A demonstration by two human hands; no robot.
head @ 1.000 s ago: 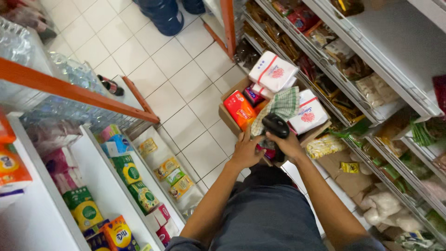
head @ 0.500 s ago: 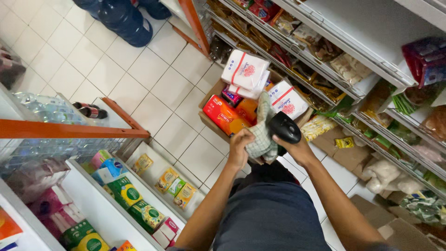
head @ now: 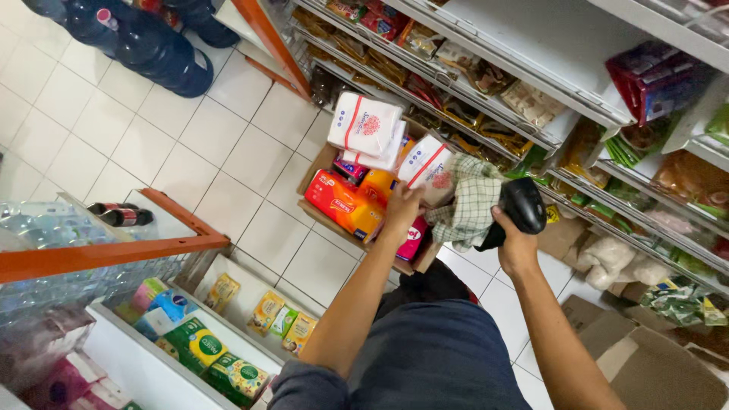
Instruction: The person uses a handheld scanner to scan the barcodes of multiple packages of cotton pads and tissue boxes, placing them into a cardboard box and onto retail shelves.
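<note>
White floor tiles (head: 152, 152) run between two rows of shop shelving, seen from above. On them, close against the right-hand shelves, sits an open cardboard box (head: 319, 163) filled with packets. The left hand (head: 401, 206) reaches down into this box, fingers curled on the packets at its middle; what exactly it grips I cannot tell, since the hand covers it. Just beside it lie an orange-red packet (head: 343, 203) on the near-left side, a pink packet (head: 414, 241) under the wrist, and white packs with red stripes (head: 364, 125) stacked at the far end (another such pack leans by the cloth). The right hand (head: 515, 241) is closed around the grip of a black handheld scanner (head: 520, 206), its head pointing towards the box. A green-and-white checked cloth (head: 469, 203) hangs between the two hands, touching the scanner; which hand bears it is unclear.

Outward from there, the right shelves (head: 531, 99) hold rows of bagged goods. Flat cardboard (head: 653, 364) lies on the floor at lower right. At left, a low white shelf (head: 152, 357) carries green and yellow boxes, with an orange frame (head: 114, 254) above it. Large blue water bottles (head: 144, 45) stand at the upper left.
</note>
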